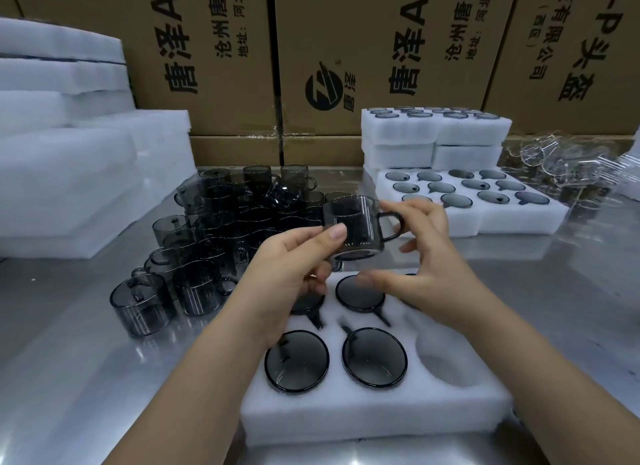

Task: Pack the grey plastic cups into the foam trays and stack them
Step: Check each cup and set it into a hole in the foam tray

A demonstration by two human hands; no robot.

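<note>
Grey cup [356,225] pinched by left hand [294,267] above near foam tray [363,412], right hand [426,257] spread loosely beside its handle; four pockets filled, loose cups [214,236] remaining, filled trays [433,132] stacked behind.

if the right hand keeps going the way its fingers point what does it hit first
Probably the grey cup that the left hand holds; the right hand looks nearly on it.

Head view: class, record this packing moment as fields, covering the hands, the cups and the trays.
held cup: gripped by left hand, above near tray
right hand: open, beside the cup's handle
near tray: four cups visible, front right pocket empty
loose cups: heaped at left
filled trays: stacked at back right
</note>
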